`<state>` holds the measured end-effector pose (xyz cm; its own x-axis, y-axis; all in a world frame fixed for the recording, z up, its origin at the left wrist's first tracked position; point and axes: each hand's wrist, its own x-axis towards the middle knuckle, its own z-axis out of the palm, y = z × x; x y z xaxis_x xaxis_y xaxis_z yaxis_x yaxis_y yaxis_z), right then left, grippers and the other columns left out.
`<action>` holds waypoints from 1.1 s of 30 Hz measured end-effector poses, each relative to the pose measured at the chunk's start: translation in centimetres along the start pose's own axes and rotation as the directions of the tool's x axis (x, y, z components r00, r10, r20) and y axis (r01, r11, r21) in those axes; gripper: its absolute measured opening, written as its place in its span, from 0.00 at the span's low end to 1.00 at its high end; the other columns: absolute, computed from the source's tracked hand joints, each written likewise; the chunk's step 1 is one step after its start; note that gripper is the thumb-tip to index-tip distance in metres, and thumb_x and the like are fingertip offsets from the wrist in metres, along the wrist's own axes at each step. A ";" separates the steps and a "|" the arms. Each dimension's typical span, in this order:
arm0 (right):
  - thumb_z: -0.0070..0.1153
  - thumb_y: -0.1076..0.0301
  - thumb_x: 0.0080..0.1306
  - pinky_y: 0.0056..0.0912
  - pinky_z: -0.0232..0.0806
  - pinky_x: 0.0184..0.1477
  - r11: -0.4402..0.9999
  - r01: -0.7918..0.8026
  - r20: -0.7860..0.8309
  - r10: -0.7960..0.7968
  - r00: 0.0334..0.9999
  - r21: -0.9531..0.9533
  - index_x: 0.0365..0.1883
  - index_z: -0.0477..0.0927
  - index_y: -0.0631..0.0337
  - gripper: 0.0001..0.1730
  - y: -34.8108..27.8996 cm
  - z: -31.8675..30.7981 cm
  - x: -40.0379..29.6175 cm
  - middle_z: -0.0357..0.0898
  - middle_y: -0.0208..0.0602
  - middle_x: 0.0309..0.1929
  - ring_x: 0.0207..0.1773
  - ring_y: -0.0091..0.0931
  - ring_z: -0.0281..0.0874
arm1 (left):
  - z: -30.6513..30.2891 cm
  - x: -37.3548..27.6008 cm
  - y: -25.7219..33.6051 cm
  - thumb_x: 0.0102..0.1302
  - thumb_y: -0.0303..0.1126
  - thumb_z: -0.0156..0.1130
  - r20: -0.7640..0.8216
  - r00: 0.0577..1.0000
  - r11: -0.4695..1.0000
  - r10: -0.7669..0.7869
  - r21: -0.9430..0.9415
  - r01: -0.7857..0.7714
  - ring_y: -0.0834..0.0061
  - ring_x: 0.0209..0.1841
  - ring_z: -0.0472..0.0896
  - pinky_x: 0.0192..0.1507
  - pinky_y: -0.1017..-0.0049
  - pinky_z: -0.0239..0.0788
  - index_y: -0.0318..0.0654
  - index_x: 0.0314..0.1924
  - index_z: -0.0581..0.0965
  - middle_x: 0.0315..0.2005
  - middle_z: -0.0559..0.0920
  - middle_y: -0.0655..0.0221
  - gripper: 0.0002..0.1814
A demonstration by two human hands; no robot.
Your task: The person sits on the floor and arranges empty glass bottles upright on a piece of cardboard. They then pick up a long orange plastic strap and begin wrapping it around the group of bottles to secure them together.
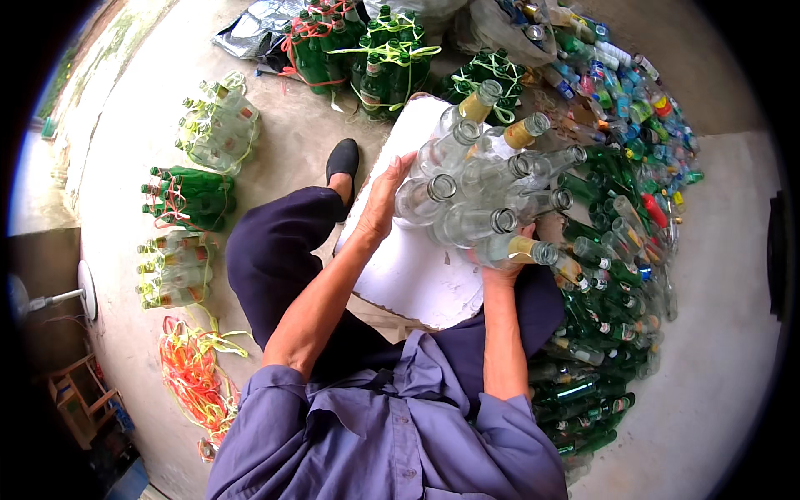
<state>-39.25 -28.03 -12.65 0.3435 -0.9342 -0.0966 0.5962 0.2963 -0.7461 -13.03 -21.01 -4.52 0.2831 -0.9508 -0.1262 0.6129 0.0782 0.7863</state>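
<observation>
Several clear glass bottles [465, 222] stand in a tight cluster on a worn white board [409, 275] in front of me. Their open mouths point up and to the right, and some necks carry gold foil or labels. My left hand [382, 203] presses flat along the cluster's left side, thumb up. At the near right side my right hand [505, 270] cups a bottle with a gold neck label [522, 247]; that bottle hides part of its fingers. No tie shows around this cluster.
Tied bundles of green bottles [190, 197] and clear bottles [219, 128] stand at left, with tangled red and yellow plastic strapping [187, 369] nearby. More green bundles [390, 75] stand at the far side. Loose green glass bottles [587, 387] and plastic bottles [625, 94] are heaped at right.
</observation>
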 end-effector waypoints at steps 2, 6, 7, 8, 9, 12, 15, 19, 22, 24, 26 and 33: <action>0.30 0.42 0.75 0.44 0.50 0.71 0.998 -0.009 -0.066 0.013 0.998 0.068 0.69 0.62 0.53 0.33 -0.4 2.4 -0.3 0.64 0.34 0.69 0.69 0.35 0.59 | 0.6 -0.3 1.2 0.73 0.59 0.43 0.024 1.000 0.997 -0.014 0.076 0.012 0.67 0.67 0.66 0.69 0.68 0.53 0.28 0.68 0.63 0.64 0.69 0.58 0.40; 0.28 0.40 0.75 0.44 0.49 0.71 0.996 -0.014 -0.144 0.027 0.989 0.088 0.69 0.62 0.52 0.34 -1.4 6.6 -1.1 0.63 0.32 0.69 0.70 0.33 0.58 | 0.1 -0.1 1.3 0.71 0.57 0.47 0.066 0.997 0.996 -0.034 0.082 0.029 0.67 0.66 0.67 0.69 0.69 0.54 0.32 0.69 0.62 0.64 0.69 0.59 0.39; 0.29 0.40 0.75 0.44 0.49 0.71 0.997 -0.017 -0.130 0.027 0.991 0.080 0.69 0.62 0.52 0.33 -1.3 6.1 -1.1 0.64 0.32 0.68 0.70 0.33 0.58 | 0.4 -0.1 1.5 0.71 0.57 0.48 0.084 0.995 0.997 -0.045 0.066 0.040 0.67 0.66 0.67 0.69 0.69 0.54 0.32 0.69 0.61 0.64 0.69 0.60 0.39; 0.29 0.40 0.75 0.43 0.49 0.71 0.997 -0.019 -0.116 0.027 0.993 0.073 0.69 0.63 0.52 0.33 -1.0 5.1 -1.1 0.64 0.32 0.68 0.69 0.33 0.59 | 0.5 -0.1 1.6 0.71 0.54 0.48 0.078 0.996 0.997 -0.048 0.067 0.043 0.67 0.66 0.67 0.68 0.69 0.55 0.32 0.69 0.61 0.65 0.69 0.60 0.38; 0.29 0.40 0.75 0.43 0.50 0.71 0.997 -0.021 -0.102 0.028 0.994 0.068 0.68 0.63 0.52 0.33 -0.6 4.3 -1.1 0.65 0.32 0.67 0.69 0.33 0.59 | 0.5 -0.1 1.6 0.71 0.54 0.48 0.067 0.995 0.996 -0.069 0.053 0.066 0.67 0.66 0.68 0.68 0.69 0.55 0.32 0.69 0.61 0.64 0.69 0.60 0.37; 0.43 0.51 0.72 0.40 0.57 0.65 0.929 0.161 -0.094 -0.202 0.975 -0.334 0.63 0.65 0.58 0.28 1.3 1.5 -1.2 0.69 0.34 0.57 0.60 0.30 0.64 | 0.3 0.2 1.5 0.71 0.53 0.48 0.072 0.991 0.993 -0.116 0.035 0.113 0.67 0.65 0.68 0.68 0.70 0.56 0.32 0.70 0.61 0.64 0.69 0.60 0.37; 0.52 0.58 0.70 0.36 0.62 0.59 0.818 0.243 -0.097 -0.340 0.936 -0.521 0.57 0.68 0.62 0.23 2.5 -0.2 -1.0 0.72 0.34 0.47 0.52 0.28 0.68 | 0.0 0.3 1.2 0.71 0.53 0.48 0.065 0.991 0.993 -0.117 0.036 0.114 0.67 0.65 0.68 0.68 0.70 0.56 0.32 0.70 0.60 0.65 0.69 0.60 0.38; 0.45 0.56 0.74 0.31 0.61 0.58 0.929 0.169 -0.187 -0.240 0.953 -0.328 0.53 0.72 0.64 0.20 1.9 0.6 -0.6 0.74 0.33 0.46 0.51 0.27 0.69 | 0.6 0.8 1.6 0.73 0.59 0.41 0.066 0.991 0.992 -0.120 0.038 0.118 0.66 0.69 0.62 0.70 0.69 0.49 0.31 0.71 0.58 0.68 0.65 0.62 0.41; 0.35 0.49 0.76 0.30 0.55 0.64 0.989 0.081 -0.231 -0.108 0.967 -0.123 0.59 0.70 0.66 0.29 -0.9 4.3 -0.7 0.73 0.36 0.55 0.60 0.28 0.68 | -0.7 2.0 0.7 0.73 0.63 0.36 0.116 0.984 0.989 -0.133 -0.056 0.140 0.65 0.69 0.63 0.70 0.67 0.51 0.31 0.72 0.53 0.68 0.64 0.61 0.43; 0.32 0.48 0.77 0.31 0.53 0.67 0.987 0.080 -0.202 -0.107 0.974 -0.139 0.63 0.67 0.68 0.32 -1.4 5.3 -0.4 0.71 0.38 0.60 0.64 0.29 0.66 | -2.0 2.9 -0.2 0.73 0.64 0.35 0.141 0.978 0.976 -0.151 -0.138 0.171 0.65 0.68 0.64 0.70 0.65 0.53 0.33 0.72 0.52 0.68 0.64 0.60 0.44; 0.29 0.49 0.78 0.33 0.52 0.69 0.993 0.095 -0.188 -0.107 0.976 -0.071 0.65 0.64 0.70 0.33 -1.6 5.2 0.3 0.68 0.39 0.64 0.68 0.30 0.64 | -2.0 3.5 -0.8 0.73 0.63 0.36 0.145 0.968 0.952 -0.203 -0.202 0.230 0.64 0.68 0.64 0.69 0.64 0.54 0.35 0.72 0.53 0.67 0.65 0.61 0.42; 0.29 0.50 0.78 0.34 0.52 0.70 0.979 0.166 -0.093 -0.177 0.980 -0.114 0.66 0.62 0.68 0.31 -0.5 4.1 0.5 0.67 0.41 0.65 0.67 0.30 0.63 | -2.6 3.9 -1.7 0.73 0.61 0.41 0.177 0.937 0.871 -0.302 -0.348 0.347 0.61 0.66 0.65 0.69 0.61 0.55 0.41 0.71 0.58 0.66 0.66 0.62 0.38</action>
<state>-36.40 -27.80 -9.63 0.1633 -0.9863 -0.0241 0.5579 0.1125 -0.8222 -11.08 -24.12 -7.93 -0.0505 -0.9673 -0.2487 0.8885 -0.1572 0.4311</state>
